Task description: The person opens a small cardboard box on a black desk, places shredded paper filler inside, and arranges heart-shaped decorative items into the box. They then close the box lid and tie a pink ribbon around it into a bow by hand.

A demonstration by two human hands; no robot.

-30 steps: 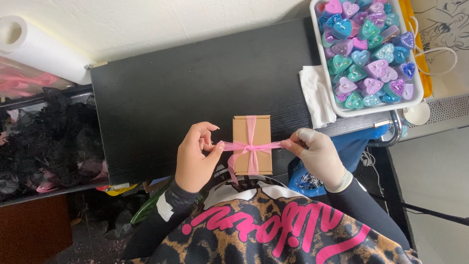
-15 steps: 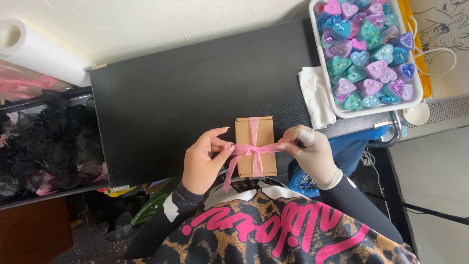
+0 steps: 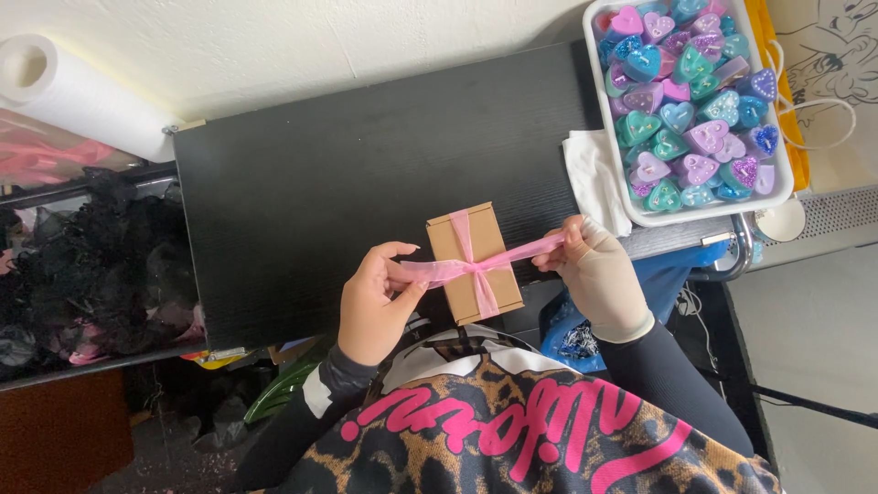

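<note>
A small brown cardboard box [image 3: 476, 238] lies near the front edge of a black table [image 3: 347, 174], wrapped with a sheer pink ribbon [image 3: 476, 267] that crosses in a knot on its lid. My left hand [image 3: 373, 306] pinches the ribbon's left end just beside the box. My right hand [image 3: 599, 274], in a pale glove, pinches the right end, and the ribbon is stretched taut between the two hands.
A white tray [image 3: 640, 218] full of several heart-shaped pieces in pink, purple, teal and blue sits at the table's right end, with a white cloth [image 3: 594, 178] beside it. A white paper roll [image 3: 82, 96] lies at the far left above black fabric [image 3: 91, 265].
Both hands have drawn apart and stretched the ribbon ends outward again. The box has turned slightly and sits a little tilted.
</note>
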